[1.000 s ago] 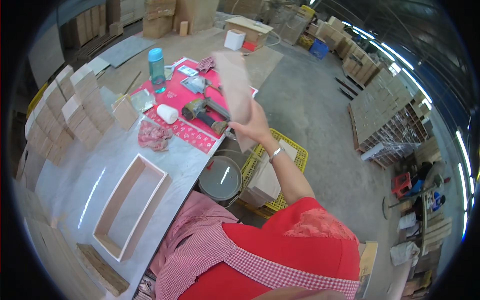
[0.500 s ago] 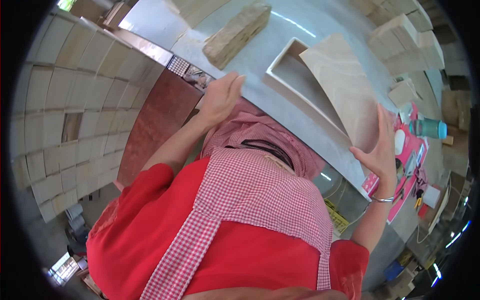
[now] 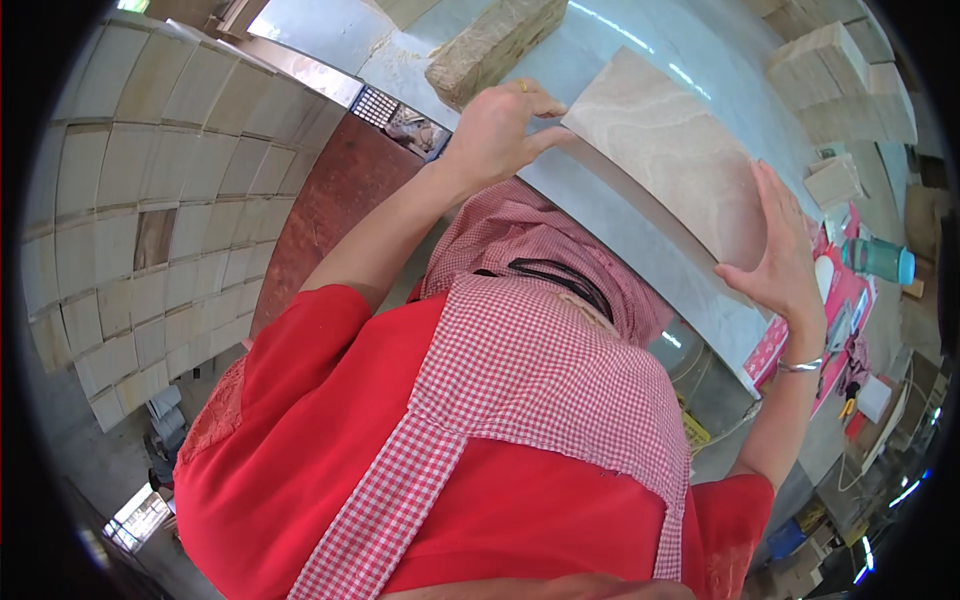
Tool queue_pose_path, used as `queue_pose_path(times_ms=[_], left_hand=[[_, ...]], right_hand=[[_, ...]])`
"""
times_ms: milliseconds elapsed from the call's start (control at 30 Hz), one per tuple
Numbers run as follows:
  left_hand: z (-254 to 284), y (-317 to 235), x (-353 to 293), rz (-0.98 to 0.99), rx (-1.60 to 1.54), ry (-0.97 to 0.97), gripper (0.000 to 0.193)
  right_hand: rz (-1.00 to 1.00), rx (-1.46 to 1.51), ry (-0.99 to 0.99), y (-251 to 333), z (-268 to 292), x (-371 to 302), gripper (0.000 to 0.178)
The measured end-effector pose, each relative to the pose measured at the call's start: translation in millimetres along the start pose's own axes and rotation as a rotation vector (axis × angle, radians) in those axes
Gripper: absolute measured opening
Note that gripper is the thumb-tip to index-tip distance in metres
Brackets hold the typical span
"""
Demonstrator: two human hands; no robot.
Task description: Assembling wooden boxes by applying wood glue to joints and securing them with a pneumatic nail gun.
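Observation:
A long, pale wood-grained panel [image 3: 665, 140] lies over a narrow rectangular box [image 3: 640, 195], whose near side wall shows below it. The panel hides the box's inside. My left hand [image 3: 500, 135] is at the panel's left end, its thumb and fingertips pinching around the near corner. At the other end my right hand [image 3: 785, 245] grips the panel, with its thumb at the near edge and its fingers along the end. Behind my left hand a rough, brownish block [image 3: 495, 50] rests on the table.
Box and block sit on a grey-blue table [image 3: 700, 300]. Stacked pale wooden pieces [image 3: 825, 75] stand at the far right. A teal bottle [image 3: 878, 260] stands by a pink mat [image 3: 770, 350] holding small tools. Leftward rises a wall of stacked pale boxes [image 3: 160, 190].
The panel, slanted across the box before, now lines up over it and covers its opening. My left hand has moved from the table edge to the panel's left end.

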State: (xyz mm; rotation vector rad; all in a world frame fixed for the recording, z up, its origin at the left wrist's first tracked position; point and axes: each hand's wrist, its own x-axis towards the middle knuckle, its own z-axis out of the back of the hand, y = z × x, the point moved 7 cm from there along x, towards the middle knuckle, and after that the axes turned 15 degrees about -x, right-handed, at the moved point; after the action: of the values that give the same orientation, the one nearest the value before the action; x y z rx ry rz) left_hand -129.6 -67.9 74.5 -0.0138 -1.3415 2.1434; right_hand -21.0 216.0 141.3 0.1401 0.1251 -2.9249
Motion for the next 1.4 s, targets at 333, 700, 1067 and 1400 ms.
queue_pose_path(times_ms=[333,700,1067,1400], left_hand=[[-5.1,-4.2,6.0,-0.12,0.171,0.074,0.023],[-1.8,-13.6,6.8,-0.067,0.204,0.095,0.022],[1.5,-12.6,12.9,0.001,0.155,0.115,0.021],[0.1,-16.9,16.3,-0.053,0.214,0.173,0.02]], right_hand=[[0.054,-0.004,0.019,-11.4,-21.1,7.4,0.107],[0.044,-0.004,-0.002,-7.3,-33.3,1.4,0.108],[-0.215,0.004,-0.425,-24.5,-22.3,-56.7,0.05],[-0.661,0.271,-0.301,-26.2,-52.4,-139.9,0.012]])
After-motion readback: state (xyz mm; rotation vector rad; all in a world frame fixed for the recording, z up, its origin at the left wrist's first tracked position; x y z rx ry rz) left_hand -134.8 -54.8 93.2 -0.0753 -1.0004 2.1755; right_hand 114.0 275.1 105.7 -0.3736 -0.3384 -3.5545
